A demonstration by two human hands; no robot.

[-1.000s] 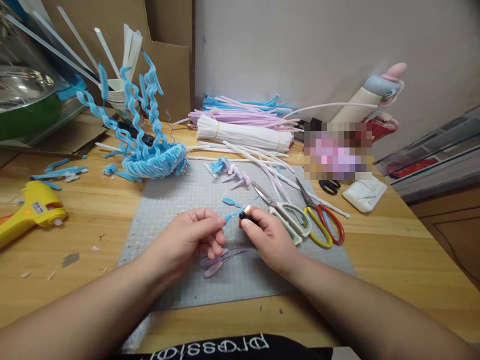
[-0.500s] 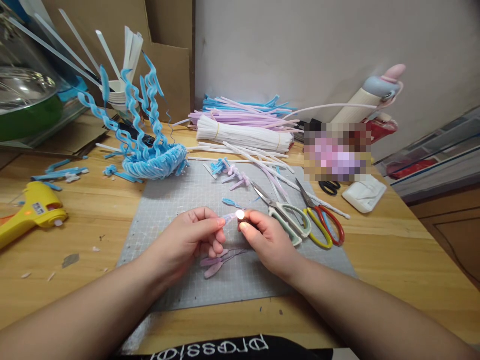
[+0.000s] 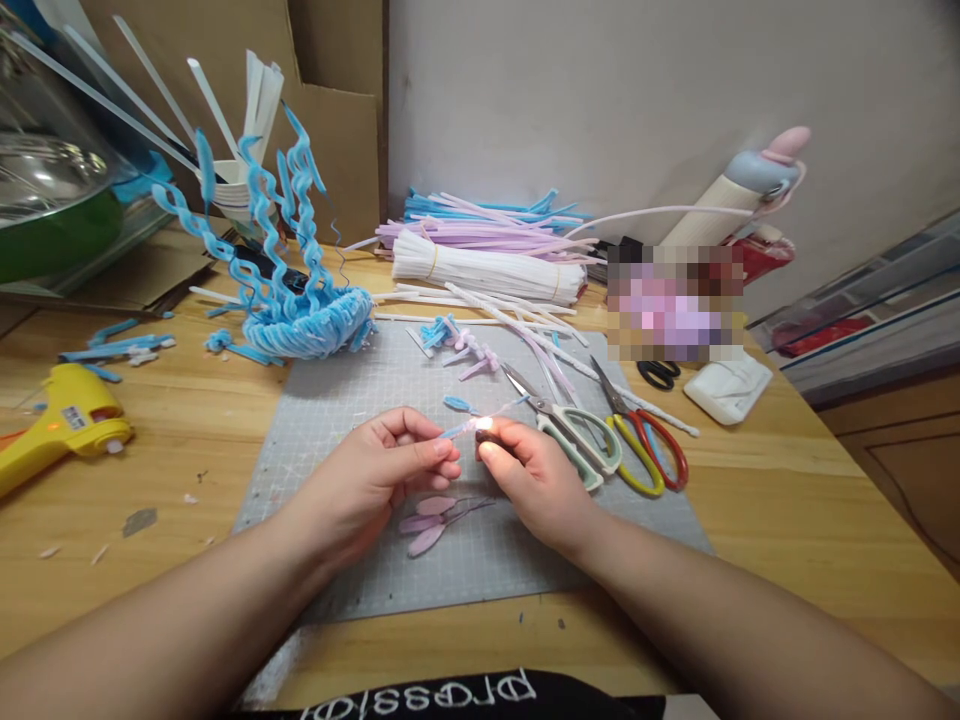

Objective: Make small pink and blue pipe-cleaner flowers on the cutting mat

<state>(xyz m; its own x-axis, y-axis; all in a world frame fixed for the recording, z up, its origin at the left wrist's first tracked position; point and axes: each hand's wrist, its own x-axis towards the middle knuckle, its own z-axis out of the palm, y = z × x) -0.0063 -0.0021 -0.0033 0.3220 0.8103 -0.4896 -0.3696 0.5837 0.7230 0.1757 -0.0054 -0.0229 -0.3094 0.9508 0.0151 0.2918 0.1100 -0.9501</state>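
Note:
My left hand pinches a short blue pipe-cleaner piece over the grey cutting mat. My right hand is closed round a small dark lighter, whose flame glows at the tip of the blue piece. Some pink petal-shaped pieces lie on the mat just below both hands. A second small blue piece rests on the mat just beyond my fingers.
Two pairs of scissors lie right of my hands. A blue pipe-cleaner sculpture stands at the mat's far left. Bundles of white, pink and blue pipe cleaners lie behind. A yellow glue gun sits at the left.
The lighter was unlit a second ago and now burns at the end of the blue piece. Both hands have stayed nearly in place, my left fingers shifting slightly.

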